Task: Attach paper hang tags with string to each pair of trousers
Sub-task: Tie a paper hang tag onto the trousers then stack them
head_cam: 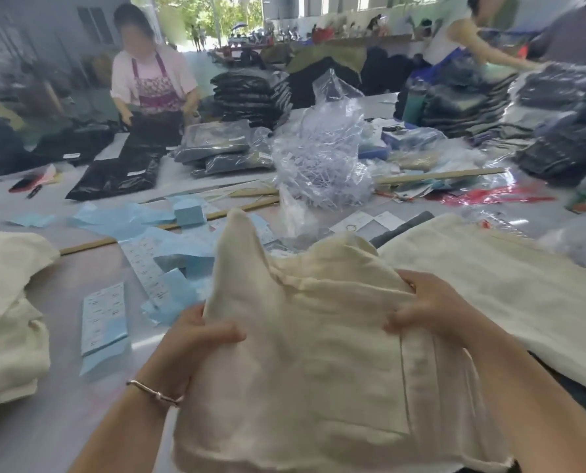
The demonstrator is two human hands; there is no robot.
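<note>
Head view: cream trousers (pixel 312 336) raised above the worktop (pixel 63 387), between both hands. Left hand (pixel 196 339) and right hand (pixel 428 308) gripping opposite edges, fingers (pixel 228 331) curled into the cloth.

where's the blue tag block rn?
Head view, left of centre, far side: the blue block sits on the table beside the wooden stick, beyond the cream trousers.
</note>
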